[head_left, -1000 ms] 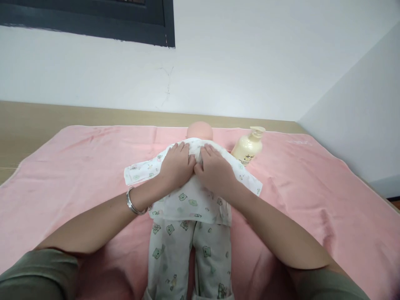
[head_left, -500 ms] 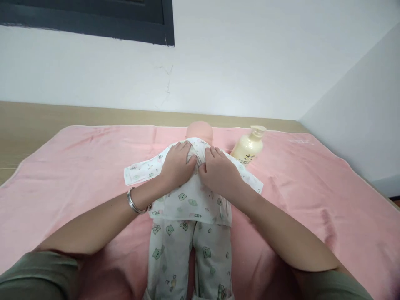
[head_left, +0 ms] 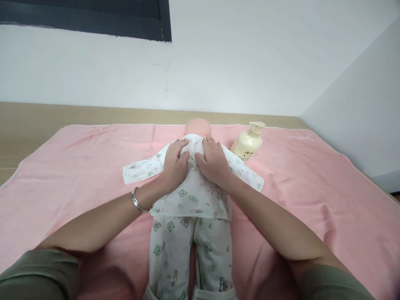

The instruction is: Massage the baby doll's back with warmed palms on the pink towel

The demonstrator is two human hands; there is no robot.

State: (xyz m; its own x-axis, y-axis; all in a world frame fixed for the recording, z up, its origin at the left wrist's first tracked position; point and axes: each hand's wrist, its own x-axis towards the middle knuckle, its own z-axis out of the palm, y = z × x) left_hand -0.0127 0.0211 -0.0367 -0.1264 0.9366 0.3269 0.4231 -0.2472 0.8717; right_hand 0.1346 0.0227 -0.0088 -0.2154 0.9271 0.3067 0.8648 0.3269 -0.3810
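- Nearest: olive-green rolled fabric sleeves [head_left: 40,271] on both of the person's arms, bare forearms reaching inward.
- Baby doll with a smooth pinkish head, clothed [head_left: 193,187]: lies lengthwise mid-cloth, legs toward the person, head toward the wall.
- White fabric trousers with green bear print [head_left: 173,254] on the doll's legs; legs slightly apart, cuffs turned up at the bottom edge of view.
- Shiny silver metal bangle [head_left: 138,201] on the left wrist.
- White long-sleeved fabric top, same style of print [head_left: 193,210]: covers the torso, hem over the trouser waist, sleeves angled out to both sides.
- Left hand [head_left: 176,164]: laid flat on the upper part of the top, thumb toward the middle. Loose, nothing gripped.
- Right hand [head_left: 214,162]: mirrors it on the other side. Also flat, nothing gripped. Thumbs near each other, apart, with a strip of top between.
- Doll's head [head_left: 198,126]: just past the fingertips.
- Cream-yellow plastic pump bottle [head_left: 248,143]: upper right of the doll, tilted in view, near the top's right sleeve.
- Pink cloth with pale edging [head_left: 84,166]: under everything, some wrinkles.
- Light wood-toned bench [head_left: 21,125]: shows beyond the cloth's edge.
- Farthest: white wall with a thin crack [head_left: 234,54], dark frame [head_left: 93,21] upper left.
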